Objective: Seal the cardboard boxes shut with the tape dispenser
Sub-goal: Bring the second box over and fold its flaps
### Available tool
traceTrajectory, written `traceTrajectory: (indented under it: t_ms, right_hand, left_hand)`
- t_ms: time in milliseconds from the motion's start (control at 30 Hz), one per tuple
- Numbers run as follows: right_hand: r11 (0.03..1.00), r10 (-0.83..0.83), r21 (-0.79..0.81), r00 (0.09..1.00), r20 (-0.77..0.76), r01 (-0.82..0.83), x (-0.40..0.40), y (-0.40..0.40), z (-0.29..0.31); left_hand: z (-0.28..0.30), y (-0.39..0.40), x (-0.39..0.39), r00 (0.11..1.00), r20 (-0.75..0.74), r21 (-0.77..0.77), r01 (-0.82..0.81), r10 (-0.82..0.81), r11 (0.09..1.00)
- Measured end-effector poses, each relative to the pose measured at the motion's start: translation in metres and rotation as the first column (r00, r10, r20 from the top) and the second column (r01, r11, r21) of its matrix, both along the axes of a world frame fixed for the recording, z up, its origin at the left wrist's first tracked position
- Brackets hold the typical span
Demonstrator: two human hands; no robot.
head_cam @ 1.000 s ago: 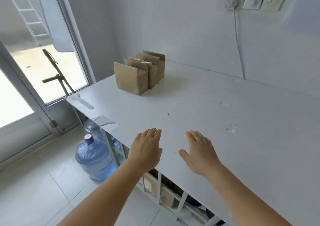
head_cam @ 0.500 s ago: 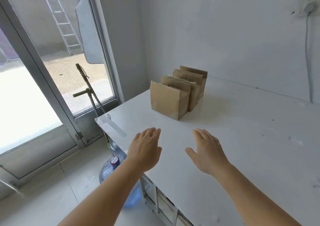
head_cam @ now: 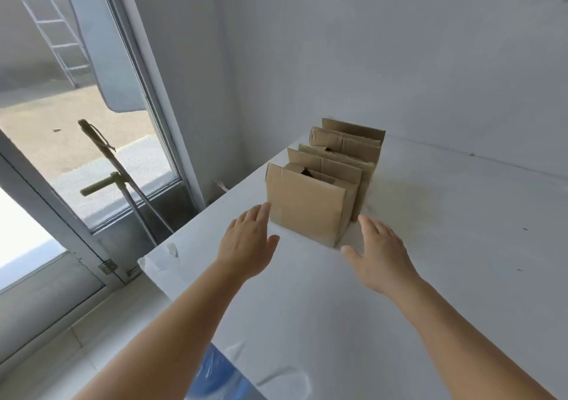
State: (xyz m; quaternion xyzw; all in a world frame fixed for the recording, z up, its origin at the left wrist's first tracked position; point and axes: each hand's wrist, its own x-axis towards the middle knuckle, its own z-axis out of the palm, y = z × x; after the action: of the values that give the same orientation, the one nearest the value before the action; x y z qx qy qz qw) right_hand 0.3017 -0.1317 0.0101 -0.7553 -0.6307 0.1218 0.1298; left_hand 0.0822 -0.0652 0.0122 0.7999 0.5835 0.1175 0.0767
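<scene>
Boxes [head_cam: 325,184] sit in a row on the white surface [head_cam: 445,246], running away toward the far wall, so the nearest box [head_cam: 304,212] is dead ahead between both hands. Left hand [head_cam: 247,241] has its fingertips right by the box's left edge, can't tell if touching; right hand [head_cam: 379,250] is just off its right corner. Both are flat open and empty, and there's no tape dispenser in view.

The white desk [head_cam: 445,276] runs along the pale wall and ends in a corner beside the window. Its top is smooth, marked with a few small dark specks toward the right. Three brown cardboard boxes [head_cam: 325,184] stand on it in a tight row near the far left end, pressed one against the next, the last one close to the wall. Their top flaps stand up, unsealed. The nearest box [head_cam: 302,210] shows its plain front face.
</scene>
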Motion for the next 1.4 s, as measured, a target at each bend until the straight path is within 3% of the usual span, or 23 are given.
traceTrajectory:
  t_ms: [233,433,667,1067,1233,1400]
  right_hand:
    - [0.964,-0.261,0.007,0.946,-0.191,0.267,-0.027,0.050,-0.016]
    - [0.889,-0.398,0.076,0.846,-0.353,0.451,-0.048,0.075,-0.025]
    - [0.775,-0.557,0.080,0.737,-0.383,0.627,-0.058,0.070,-0.030]
    - [0.639,-0.648,0.157,0.637,-0.417,0.753,-0.019,-0.049,-0.023]
    - [0.563,-0.682,0.179,0.576,-0.452,0.807,0.011,-0.135,-0.015]
    - [0.487,-0.695,0.202,0.517,-0.500,0.850,0.045,-0.233,-0.007]
  left_hand:
    - [-0.018,0.091,-0.004,0.988,0.119,-0.076,0.106,-0.097,0.991]
    - [-0.031,0.129,-0.004,0.915,0.366,-0.127,0.232,-0.172,0.964]
    - [-0.040,0.132,0.000,0.828,0.530,-0.075,0.262,-0.184,0.962]
    - [-0.038,0.039,0.054,0.693,0.657,-0.080,0.457,-0.298,0.886]
    - [-0.032,-0.033,0.098,0.645,0.657,-0.049,0.554,-0.392,0.831]
    - [-0.024,-0.127,0.145,0.626,0.682,-0.088,0.583,-0.378,0.808]
